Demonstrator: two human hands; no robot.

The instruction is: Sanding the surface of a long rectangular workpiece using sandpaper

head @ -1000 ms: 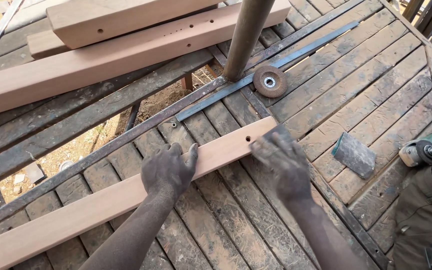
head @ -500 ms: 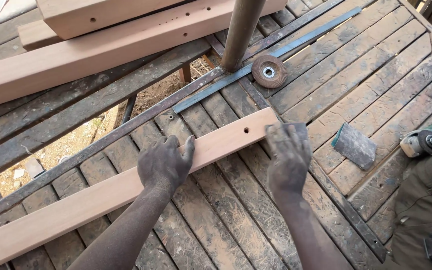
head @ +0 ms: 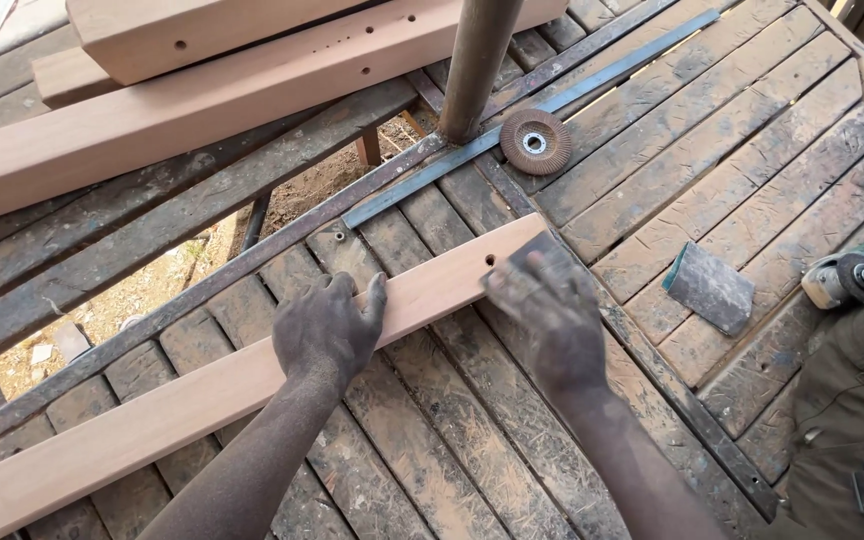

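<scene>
A long pale wooden plank [head: 202, 385] lies slantwise across the slatted worktable [head: 472, 450]. My left hand [head: 327, 325] presses down on its middle, fingers spread over the far edge. My right hand [head: 547, 310] is blurred at the plank's right end, next to a small drilled hole [head: 490, 260]. Its fingers press a grey sheet of sandpaper [head: 532, 262] against the wood. Both hands are dark with dust.
A rusty metal post [head: 477, 60] rises at the back, a round flap disc [head: 535, 142] beside its foot. Another grey abrasive sheet [head: 709, 287] and a green angle grinder [head: 862, 272] lie to the right. Thick timber beams [head: 182, 110] are stacked at back left. Gaps show ground [head: 142, 290].
My right hand slid out past the plank's right end and back onto it, rubbing. My left hand stayed pressed on the plank.
</scene>
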